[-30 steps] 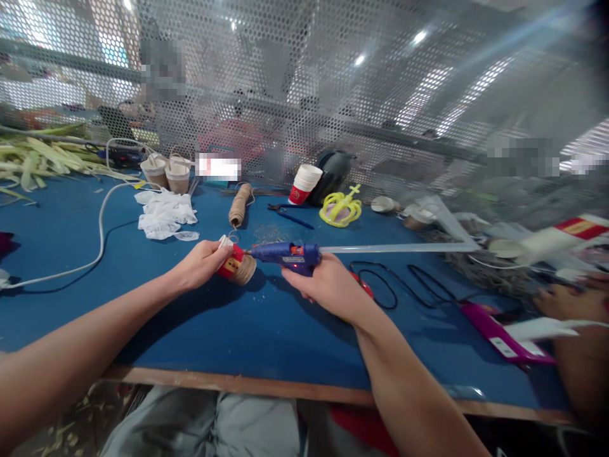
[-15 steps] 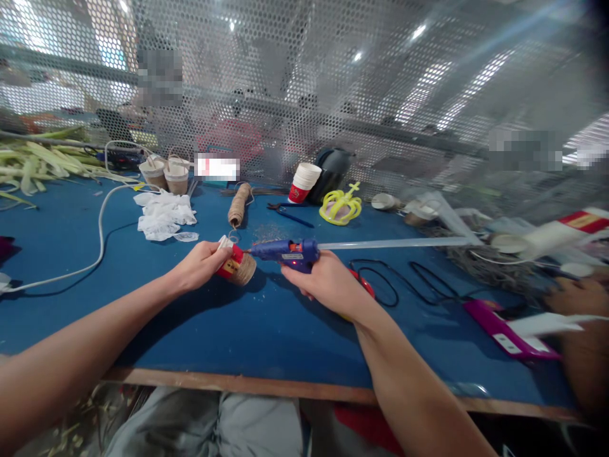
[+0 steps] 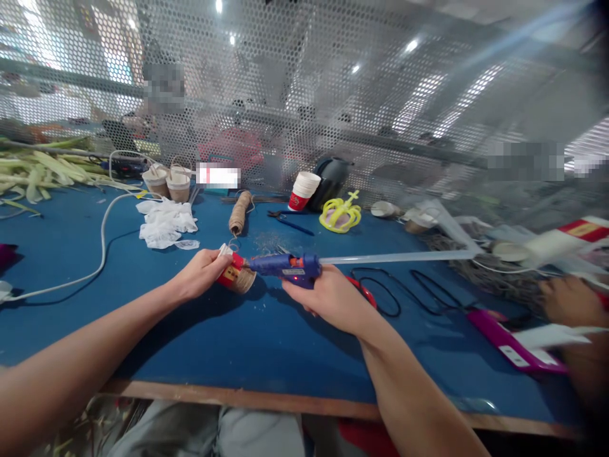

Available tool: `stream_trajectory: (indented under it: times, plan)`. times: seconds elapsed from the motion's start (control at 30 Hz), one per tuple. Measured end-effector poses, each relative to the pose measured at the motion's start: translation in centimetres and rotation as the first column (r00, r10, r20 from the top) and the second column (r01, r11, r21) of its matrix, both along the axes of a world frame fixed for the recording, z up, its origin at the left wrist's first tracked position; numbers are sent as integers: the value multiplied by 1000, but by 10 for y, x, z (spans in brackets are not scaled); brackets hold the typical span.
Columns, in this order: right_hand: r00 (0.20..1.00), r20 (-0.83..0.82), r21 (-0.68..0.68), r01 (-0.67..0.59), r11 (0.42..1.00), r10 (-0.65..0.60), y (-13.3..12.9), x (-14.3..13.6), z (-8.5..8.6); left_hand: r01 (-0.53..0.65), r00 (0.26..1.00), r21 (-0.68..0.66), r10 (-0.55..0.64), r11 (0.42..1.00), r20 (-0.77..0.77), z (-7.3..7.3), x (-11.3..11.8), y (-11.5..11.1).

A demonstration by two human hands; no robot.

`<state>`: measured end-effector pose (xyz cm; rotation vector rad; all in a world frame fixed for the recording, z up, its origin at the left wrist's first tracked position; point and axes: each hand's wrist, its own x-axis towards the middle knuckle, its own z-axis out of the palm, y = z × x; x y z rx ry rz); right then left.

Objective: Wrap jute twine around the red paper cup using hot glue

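My left hand (image 3: 202, 271) is closed on the rim end of a red and white paper cup (image 3: 230, 271), tilted on its side above the table. Twine is wound around the cup's base end. A blue hot glue gun (image 3: 285, 266) is gripped in my right hand (image 3: 328, 298), its nozzle at the cup beside the wound twine. From the gun's back a long clear glue stick (image 3: 394, 258) sticks out to the right. Behind the cup lies a roll of twine (image 3: 239, 214), with a strand running toward the cup.
White gloves (image 3: 166, 222) and two twine-wrapped cups (image 3: 178, 186) are at the left. Pliers (image 3: 290, 221), stacked paper cups (image 3: 304, 190) and a yellow crown-shaped piece (image 3: 340, 214) stand farther back. A purple power strip (image 3: 514, 346) and another person's hand (image 3: 571, 301) are at right.
The view has tilted up slightly, so everything sits a little lower. The glue gun's nozzle stays at the cup, and both hands keep their hold.
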<state>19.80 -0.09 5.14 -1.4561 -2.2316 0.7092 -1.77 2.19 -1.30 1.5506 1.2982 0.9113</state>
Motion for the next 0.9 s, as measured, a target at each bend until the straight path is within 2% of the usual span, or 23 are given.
stream_trajectory:
  times: [0.13, 0.27, 0.47, 0.63, 0.9]
  plan:
    - [999, 38, 75, -3, 997, 0, 2, 2, -3, 13, 1000, -5, -13, 1000, 23, -3, -1, 1]
    - [998, 41, 53, -45, 998, 43, 1, 3, -2, 7, 1000, -10, -7, 1000, 29, -3, -1, 2]
    - [1000, 5, 49, 2, 999, -2, 2, -1, -2, 4, 1000, 15, -4, 1000, -8, -3, -2, 1]
    - [1000, 13, 31, -16, 999, 16, 0, -1, -2, 3, 1000, -6, -3, 1000, 11, -5, -2, 2]
    - [1000, 29, 60, 6, 998, -8, 0, -1, -2, -13, 1000, 11, 13, 1000, 2, 1, 0, 0]
